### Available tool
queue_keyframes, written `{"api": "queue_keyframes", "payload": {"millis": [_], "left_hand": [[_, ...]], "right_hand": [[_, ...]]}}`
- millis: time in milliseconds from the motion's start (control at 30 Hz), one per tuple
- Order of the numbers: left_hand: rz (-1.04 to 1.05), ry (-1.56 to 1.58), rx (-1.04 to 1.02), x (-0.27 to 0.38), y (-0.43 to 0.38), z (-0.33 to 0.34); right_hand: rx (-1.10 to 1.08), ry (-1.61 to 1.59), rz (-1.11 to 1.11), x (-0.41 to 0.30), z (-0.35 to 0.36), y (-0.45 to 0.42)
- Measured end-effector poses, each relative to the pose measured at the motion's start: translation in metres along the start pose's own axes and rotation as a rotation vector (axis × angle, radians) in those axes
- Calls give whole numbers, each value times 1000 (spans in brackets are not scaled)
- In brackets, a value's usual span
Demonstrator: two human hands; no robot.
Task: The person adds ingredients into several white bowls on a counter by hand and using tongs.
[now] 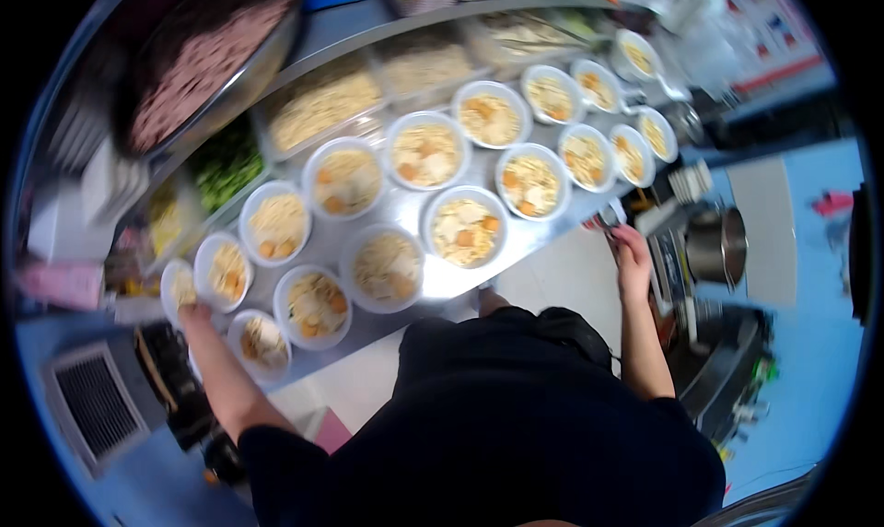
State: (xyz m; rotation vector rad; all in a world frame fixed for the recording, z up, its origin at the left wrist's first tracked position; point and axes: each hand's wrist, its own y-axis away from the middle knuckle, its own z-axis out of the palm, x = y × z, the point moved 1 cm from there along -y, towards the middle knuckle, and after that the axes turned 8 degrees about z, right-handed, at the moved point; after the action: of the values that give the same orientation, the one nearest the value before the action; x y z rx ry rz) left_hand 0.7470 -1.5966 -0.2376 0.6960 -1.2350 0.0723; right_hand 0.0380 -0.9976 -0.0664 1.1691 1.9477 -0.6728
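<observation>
My left hand [195, 313] is at the near rim of a white round bowl [181, 285] at the left end of the steel counter. Blur hides whether its fingers grip that rim. Beside it stands another bowl [228, 273] with pale noodles and orange ball-shaped pieces. Several similar bowls run in two rough rows across the counter [442, 282], such as the near-middle bowl [465, 227]. Past the counter's right front edge, my right hand [632, 254] is closed around a small dark object [612, 232], too blurred to name.
Behind the bowls sit clear bins of pale noodles [328, 105] and chopped greens [231, 164]. A large metal bowl of pinkish ground food [214, 64] rests on the raised shelf [352, 33]. To the right stands a steel pot [716, 247]; a vented appliance [97, 402] is at lower left.
</observation>
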Motion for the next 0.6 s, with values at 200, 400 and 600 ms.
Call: {"api": "queue_keyframes", "payload": {"millis": [200,400,600], "left_hand": [[126,1,-164,20,130,59],[620,-297,-541,-37,412,147],[465,-251,-825,-177,550,145]], "right_hand": [[65,-45,142,26,-16,-19],[4,-290,362,67,-27,-87],[-154,-306,209,82,-30,-228]]}}
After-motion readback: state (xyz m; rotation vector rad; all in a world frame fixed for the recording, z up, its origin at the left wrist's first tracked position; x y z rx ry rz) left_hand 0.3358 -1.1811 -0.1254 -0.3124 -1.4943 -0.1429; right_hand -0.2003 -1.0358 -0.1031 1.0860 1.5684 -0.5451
